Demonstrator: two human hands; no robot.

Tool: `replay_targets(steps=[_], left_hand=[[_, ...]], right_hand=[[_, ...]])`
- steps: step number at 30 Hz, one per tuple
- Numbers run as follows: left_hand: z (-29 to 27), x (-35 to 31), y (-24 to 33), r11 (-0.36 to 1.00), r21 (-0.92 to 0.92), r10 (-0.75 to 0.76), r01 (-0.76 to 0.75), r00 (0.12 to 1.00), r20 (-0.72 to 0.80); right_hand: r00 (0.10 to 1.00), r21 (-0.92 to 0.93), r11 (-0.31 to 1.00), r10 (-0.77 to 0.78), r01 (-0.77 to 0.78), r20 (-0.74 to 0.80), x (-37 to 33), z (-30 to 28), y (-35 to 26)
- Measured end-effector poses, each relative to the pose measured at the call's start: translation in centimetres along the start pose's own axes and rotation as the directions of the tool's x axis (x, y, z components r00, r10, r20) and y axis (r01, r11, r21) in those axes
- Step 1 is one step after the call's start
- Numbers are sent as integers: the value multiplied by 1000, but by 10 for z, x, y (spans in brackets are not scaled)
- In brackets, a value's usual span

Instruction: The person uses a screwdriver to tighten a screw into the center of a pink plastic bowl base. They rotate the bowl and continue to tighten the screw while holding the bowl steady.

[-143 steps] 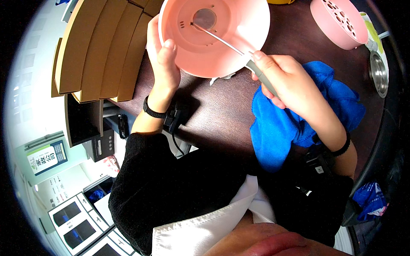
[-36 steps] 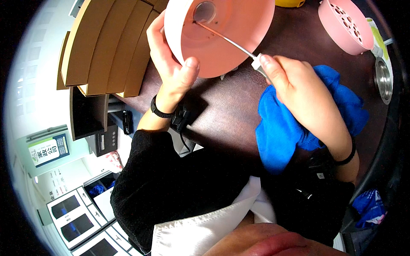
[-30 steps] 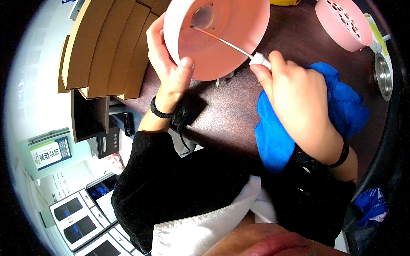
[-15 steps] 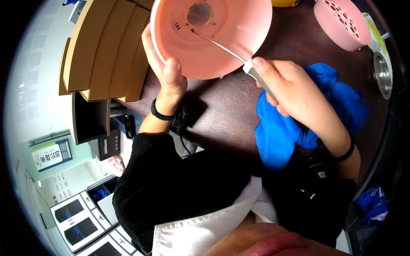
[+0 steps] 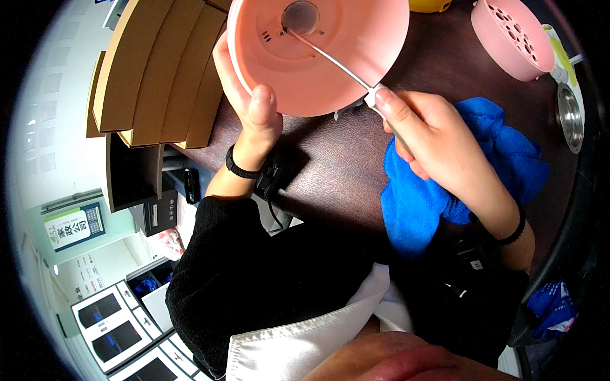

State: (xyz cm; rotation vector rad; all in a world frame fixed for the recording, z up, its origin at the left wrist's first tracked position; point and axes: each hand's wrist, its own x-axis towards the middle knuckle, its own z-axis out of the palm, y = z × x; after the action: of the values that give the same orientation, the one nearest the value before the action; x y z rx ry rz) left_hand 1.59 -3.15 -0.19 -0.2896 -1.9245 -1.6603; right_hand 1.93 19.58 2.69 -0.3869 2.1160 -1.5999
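Note:
A pink plastic bowl-shaped housing (image 5: 356,57) is tilted so its inside faces me, with a round grey disc (image 5: 300,19) and small slots and holes in its base. My left hand (image 5: 254,111) is closed on its left rim, thumb in front and fingers behind. In my right hand (image 5: 422,127) I grip the handle of a screwdriver (image 5: 340,65). Its shaft slants up and left into the housing, and the tip is at the lower left edge of the disc, near a small hole. Below my right hand lies a crumpled blue cloth (image 5: 413,216).
On the dark brown table (image 5: 330,152), a pink part with round holes (image 5: 508,38) stands far right, near a round metal dish (image 5: 570,117). A yellow object (image 5: 429,5) sits at the back. Brown cardboard boxes (image 5: 152,70) line the left side.
The screwdriver tip has moved slightly up to the disc's edge from a spot just below it. The housing has shifted a little to the right. Both hands keep their grip.

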Motion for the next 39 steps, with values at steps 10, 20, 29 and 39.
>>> replay_targets(steps=[10, 20, 29, 39], left_hand=[[0, 1, -1, 1000, -9, 18, -17, 1000, 24], [3, 1, 1, 998, -43, 44, -43, 999, 31], [5, 0, -1, 999, -13, 44, -44, 999, 27], [-8, -9, -13, 1000, 23, 17, -19, 997, 69]], right_hand=[[988, 67, 991, 108, -116, 110, -2, 0, -3], [971, 217, 953, 184, -214, 153, -4, 5, -7], [959, 326, 909, 200, -258, 200, -7, 8, -7], [957, 372, 890, 190, -263, 221, -9, 7, -6]])
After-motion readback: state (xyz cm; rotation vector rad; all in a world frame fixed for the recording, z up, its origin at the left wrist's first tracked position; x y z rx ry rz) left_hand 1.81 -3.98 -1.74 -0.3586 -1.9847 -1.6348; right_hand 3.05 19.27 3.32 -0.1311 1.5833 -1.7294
